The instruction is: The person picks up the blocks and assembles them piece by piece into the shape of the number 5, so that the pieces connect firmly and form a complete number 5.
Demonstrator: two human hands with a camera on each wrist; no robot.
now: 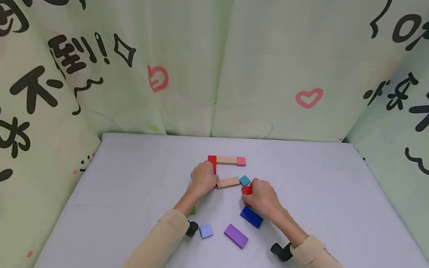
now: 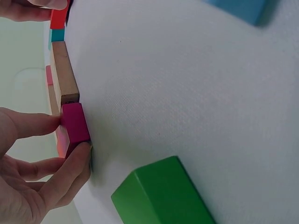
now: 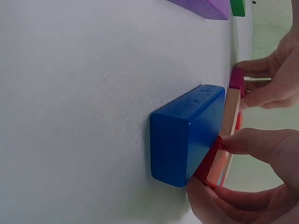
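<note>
Right grip point(image 1: 264, 196) pinches the red block point(image 1: 246, 190), left grip point(image 1: 204, 177) the magenta block point(image 2: 75, 122); the blue block point(image 1: 251, 217) lies at right grip's seven o'clock.

Desk point(image 1: 141, 195), lilac-white. Clockwise round its middle: tan block point(image 1: 226, 161) at twelve; pink block point(image 1: 241, 162) at one; red block point(image 1: 246, 190) between two and three; deep-blue block point(image 1: 251, 217) at four; purple block point(image 1: 236, 236) between five and six; pale-blue block point(image 1: 206, 231) at seven; green block point(image 2: 166, 193) at eight; magenta block point(image 2: 75, 122) at ten. Curtain point(image 1: 195, 44) at twelve: pale green, black lettering point(image 1: 88, 50), red heart point(image 1: 319, 94).
</note>
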